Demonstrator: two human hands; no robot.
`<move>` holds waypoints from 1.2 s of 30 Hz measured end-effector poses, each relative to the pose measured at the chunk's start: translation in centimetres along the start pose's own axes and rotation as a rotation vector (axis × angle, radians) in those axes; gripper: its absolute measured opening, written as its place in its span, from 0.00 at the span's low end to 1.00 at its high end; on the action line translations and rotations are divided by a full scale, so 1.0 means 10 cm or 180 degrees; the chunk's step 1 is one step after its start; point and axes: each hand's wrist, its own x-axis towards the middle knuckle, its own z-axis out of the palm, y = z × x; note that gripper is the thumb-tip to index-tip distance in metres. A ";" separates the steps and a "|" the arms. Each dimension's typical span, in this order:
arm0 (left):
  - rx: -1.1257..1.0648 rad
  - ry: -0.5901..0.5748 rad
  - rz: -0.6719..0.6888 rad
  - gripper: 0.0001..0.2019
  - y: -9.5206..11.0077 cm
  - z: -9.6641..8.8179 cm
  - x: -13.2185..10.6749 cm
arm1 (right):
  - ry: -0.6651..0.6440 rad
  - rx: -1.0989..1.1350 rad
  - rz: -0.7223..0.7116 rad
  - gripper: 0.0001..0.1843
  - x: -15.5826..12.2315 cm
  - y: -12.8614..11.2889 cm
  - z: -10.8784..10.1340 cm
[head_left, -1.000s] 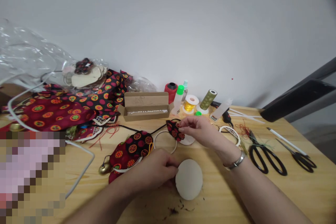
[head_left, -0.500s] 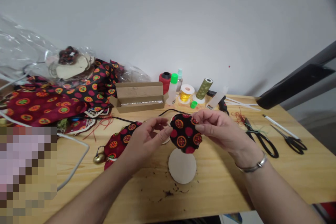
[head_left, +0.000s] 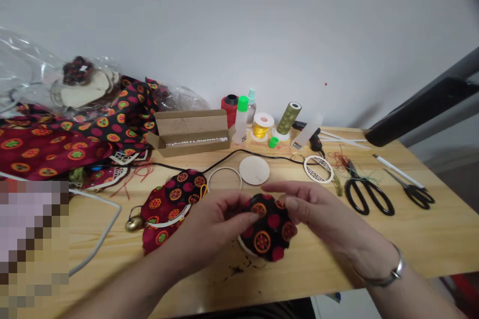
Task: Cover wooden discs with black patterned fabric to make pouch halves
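A round piece of black fabric [head_left: 270, 232] with red and orange flower circles is pinched at its upper left by my left hand [head_left: 219, 224]. My right hand [head_left: 318, 212] has thumb and finger closed on its upper right edge. The fabric lies over a pale round disc [head_left: 247, 248], of which only a rim at the lower left shows. Beyond my hands are another pale disc [head_left: 254, 170], a thin ring [head_left: 225, 171] and a white lattice disc [head_left: 319, 169]. Left of my left hand lies a patterned fabric piece [head_left: 183, 187] with a brass bell [head_left: 133, 222].
Two black-handled scissors [head_left: 368, 194] lie at right. Along the wall stand an open cardboard box [head_left: 190, 147], yellow thread spool [head_left: 261, 129], green thread spool [head_left: 289, 118] and a green-capped bottle [head_left: 242, 122]. A black cable [head_left: 224, 159] crosses the table; fabric [head_left: 41, 144] is heaped at left.
Both hands have brought the round fabric down and nearer, so it now covers most of the disc beneath. The view has shifted, and the ring, second disc and lattice disc now show.
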 end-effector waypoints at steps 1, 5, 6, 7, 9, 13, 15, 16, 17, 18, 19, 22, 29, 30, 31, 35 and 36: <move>0.0142 -0.0058 -0.0047 0.10 0.02 0.04 -0.04 | 0.0054 0.0018 0.0066 0.27 -0.04 0.03 0.01; 0.0579 -0.0185 -0.0285 0.12 -0.02 0.14 -0.22 | 0.0106 0.0156 0.0260 0.16 -0.17 0.20 0.11; 0.0630 -0.0189 -0.0340 0.12 -0.06 0.15 -0.25 | 0.0153 0.0166 0.0247 0.15 -0.20 0.25 0.13; 0.0643 -0.0187 -0.0412 0.12 -0.10 0.16 -0.29 | 0.0227 0.0150 0.0208 0.14 -0.23 0.29 0.16; 0.0592 -0.0168 -0.0523 0.11 -0.21 0.16 -0.34 | 0.0415 0.0061 0.0136 0.14 -0.27 0.38 0.20; 0.0471 -0.0071 -0.0597 0.11 -0.39 0.15 -0.37 | 0.0786 -0.0146 0.0086 0.16 -0.29 0.55 0.24; 0.0447 0.0039 -0.0597 0.11 -0.43 0.14 -0.36 | 0.0967 -0.0183 0.0009 0.17 -0.27 0.60 0.25; 0.0440 0.0079 -0.0598 0.11 -0.45 0.13 -0.35 | 0.1044 -0.0185 -0.0016 0.18 -0.26 0.62 0.26; 0.0430 0.0110 -0.0602 0.12 -0.45 0.13 -0.35 | 0.1109 -0.0181 -0.0035 0.18 -0.25 0.62 0.25; 0.0422 0.0148 -0.0611 0.12 -0.45 0.13 -0.34 | 0.1155 -0.0183 -0.0041 0.18 -0.24 0.62 0.25; 0.0419 0.0201 -0.0626 0.12 -0.44 0.13 -0.33 | 0.1187 -0.0206 -0.0041 0.18 -0.24 0.62 0.25; 0.0414 0.0431 -0.0745 0.12 -0.41 0.13 -0.28 | 0.1314 -0.0322 -0.0122 0.16 -0.21 0.62 0.22; 0.0659 0.0634 -0.0946 0.13 -0.38 0.13 -0.20 | 0.1625 -0.0853 -0.0576 0.10 -0.11 0.71 0.17; 0.0750 0.0636 -0.0932 0.13 -0.38 0.13 -0.19 | 0.1628 -0.0911 -0.0595 0.09 -0.09 0.71 0.17; 0.0842 0.0636 -0.0911 0.14 -0.39 0.12 -0.18 | 0.1632 -0.0959 -0.0604 0.09 -0.08 0.71 0.17; 0.1204 0.0650 -0.0830 0.14 -0.41 0.12 -0.17 | 0.1677 -0.1144 -0.0604 0.09 -0.05 0.69 0.17; 0.1318 0.0665 -0.0807 0.14 -0.41 0.12 -0.16 | 0.1682 -0.1185 -0.0596 0.09 -0.04 0.69 0.17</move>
